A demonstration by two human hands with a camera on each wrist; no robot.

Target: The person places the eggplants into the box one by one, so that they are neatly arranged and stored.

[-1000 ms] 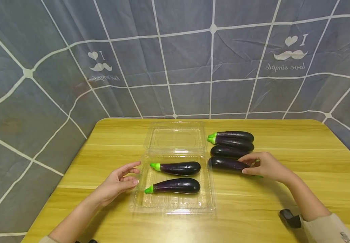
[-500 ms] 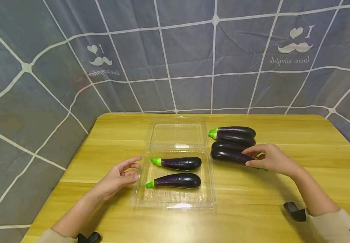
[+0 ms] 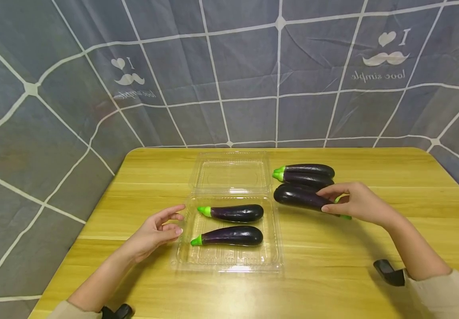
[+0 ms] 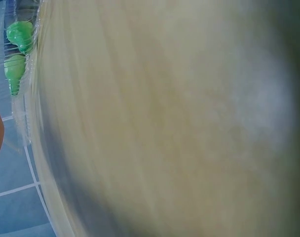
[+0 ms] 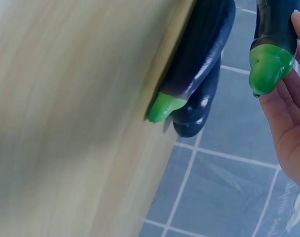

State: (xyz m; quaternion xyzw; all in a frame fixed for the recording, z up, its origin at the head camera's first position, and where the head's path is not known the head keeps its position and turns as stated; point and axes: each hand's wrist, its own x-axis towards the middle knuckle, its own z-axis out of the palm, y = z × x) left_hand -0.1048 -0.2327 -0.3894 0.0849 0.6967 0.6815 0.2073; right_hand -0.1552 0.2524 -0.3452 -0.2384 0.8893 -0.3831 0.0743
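My right hand (image 3: 359, 204) pinches a dark purple eggplant (image 3: 295, 195) near its green stem end. In the right wrist view this held eggplant (image 5: 276, 29) hangs above the table, apart from another eggplant (image 5: 194, 64) lying there. Two more eggplants (image 3: 309, 169) rest behind it, stems to the left; the held one hides what lies beneath it in the head view. A clear plastic clamshell box (image 3: 229, 264) lies with its lid folded back, two eggplants (image 3: 233, 236) in its base. Beside the box's left rim is my left hand (image 3: 151, 235), fingers relaxed; whether it touches cannot be told.
The wooden table (image 3: 333, 274) carries everything. Behind and to the left hangs a grey curtain (image 3: 245, 66) with white lines. The box's open lid (image 3: 231, 173) extends toward the table's far edge. Black wrist straps (image 3: 389, 272) are on both arms.
My right hand has lifted the eggplant off the table and moved it slightly away from me, over the neighbouring one. The left hand stays by the box; the head view has tilted slightly.
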